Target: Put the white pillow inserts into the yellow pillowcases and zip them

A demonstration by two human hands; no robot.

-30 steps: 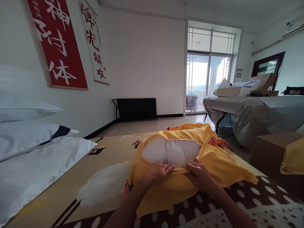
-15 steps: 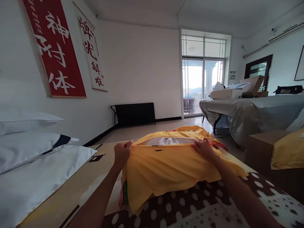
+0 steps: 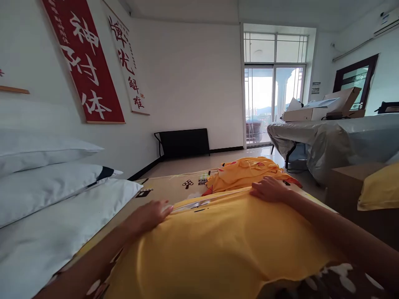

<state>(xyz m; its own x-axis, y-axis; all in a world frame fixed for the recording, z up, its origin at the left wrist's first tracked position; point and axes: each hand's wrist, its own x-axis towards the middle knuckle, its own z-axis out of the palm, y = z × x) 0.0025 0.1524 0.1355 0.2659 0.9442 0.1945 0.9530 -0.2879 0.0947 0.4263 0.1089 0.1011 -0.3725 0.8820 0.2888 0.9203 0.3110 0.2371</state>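
A yellow pillowcase [image 3: 215, 241] spreads across the bed in front of me, its near part close to the camera. Along its far edge runs a long, narrow opening, where a little white material shows. My left hand [image 3: 152, 214] grips the left end of this edge, fingers closed over the cloth. The right end is held by my right hand [image 3: 269, 189], with its fingers curled on the fabric. Just beyond the pillowcase lies a crumpled orange-yellow cloth [image 3: 246, 170] with red patches.
White pillows [image 3: 68, 211] are stacked at the left. The patterned bed sheet [image 3: 171, 182] shows around the cloth. At right stand a cardboard box [image 3: 346, 178] with a yellow cloth item [image 3: 378, 189] and a plastic-covered table [image 3: 324, 137]. A folded black panel [image 3: 185, 142] leans by the wall.
The yellow pillowcase has come nearer and spreads wider towards me, its opening now narrower. My left hand has moved down and slightly left; the orange-yellow cloth behind is more exposed.
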